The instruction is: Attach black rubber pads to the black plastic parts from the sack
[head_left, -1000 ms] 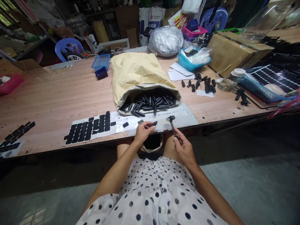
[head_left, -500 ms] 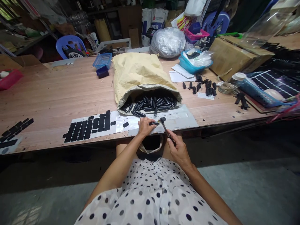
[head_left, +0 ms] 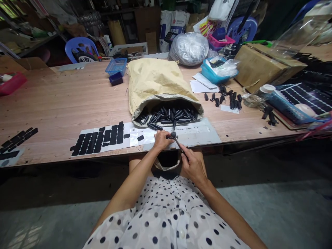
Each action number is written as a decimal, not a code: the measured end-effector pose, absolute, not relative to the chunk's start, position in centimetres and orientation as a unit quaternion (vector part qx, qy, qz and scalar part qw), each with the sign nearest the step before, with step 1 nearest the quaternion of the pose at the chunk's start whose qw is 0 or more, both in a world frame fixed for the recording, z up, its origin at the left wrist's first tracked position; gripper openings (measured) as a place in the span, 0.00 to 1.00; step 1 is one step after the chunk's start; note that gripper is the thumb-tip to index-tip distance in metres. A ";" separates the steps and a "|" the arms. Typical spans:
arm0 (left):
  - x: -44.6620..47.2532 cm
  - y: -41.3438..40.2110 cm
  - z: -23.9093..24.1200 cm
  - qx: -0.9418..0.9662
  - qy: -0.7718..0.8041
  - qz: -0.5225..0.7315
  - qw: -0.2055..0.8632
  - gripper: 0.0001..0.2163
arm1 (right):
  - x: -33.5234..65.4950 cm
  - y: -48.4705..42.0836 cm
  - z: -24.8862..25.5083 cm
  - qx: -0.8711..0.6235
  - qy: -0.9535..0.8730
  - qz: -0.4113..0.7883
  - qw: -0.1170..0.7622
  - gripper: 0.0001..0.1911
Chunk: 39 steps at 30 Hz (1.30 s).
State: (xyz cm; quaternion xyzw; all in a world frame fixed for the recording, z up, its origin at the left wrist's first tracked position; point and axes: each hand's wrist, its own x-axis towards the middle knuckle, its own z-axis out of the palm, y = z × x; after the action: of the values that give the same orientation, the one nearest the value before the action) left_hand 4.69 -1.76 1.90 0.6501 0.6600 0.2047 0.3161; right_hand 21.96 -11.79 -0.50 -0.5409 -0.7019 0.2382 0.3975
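My left hand (head_left: 162, 139) is at the front edge of the table, its fingers closed on a short black tube-like piece (head_left: 169, 137). My right hand (head_left: 193, 162) is wrapped round the dark grip of a small hammer (head_left: 177, 141) with a metal shaft. The black hammer head (head_left: 173, 134) is down at the tube-like piece, by my left fingertips; whether they touch I cannot tell. Both hands are over a grey board (head_left: 207, 133). Just beyond them, a yellow paper sack (head_left: 158, 76) lies with its mouth towards me, with many black tube-like pieces (head_left: 178, 114) inside.
On the left a white sheet (head_left: 83, 132) carries rows of black pads (head_left: 97, 140). Black parts (head_left: 234, 100) lie to the right, near a blue basket (head_left: 219, 74) and a cardboard box (head_left: 259, 67). Blue trays (head_left: 116, 65) stand behind the sheet.
The hammer head has moved left and down onto or close beside the piece in my left hand. My right hand has shifted slightly left with it. The left hand keeps its hold.
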 end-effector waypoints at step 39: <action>5.2 -12.1 -4.4 0.678 0.623 0.109 0.374 0.19 | 32.7 -4.0 -3.3 -0.750 -0.578 -0.072 0.314 0.19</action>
State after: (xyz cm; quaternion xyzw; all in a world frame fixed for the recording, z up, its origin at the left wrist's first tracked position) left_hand 5.20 -12.07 -4.39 0.6779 0.6234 0.1090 0.3741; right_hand 32.72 -3.96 -3.27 -0.7497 -0.5783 -0.0724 0.3135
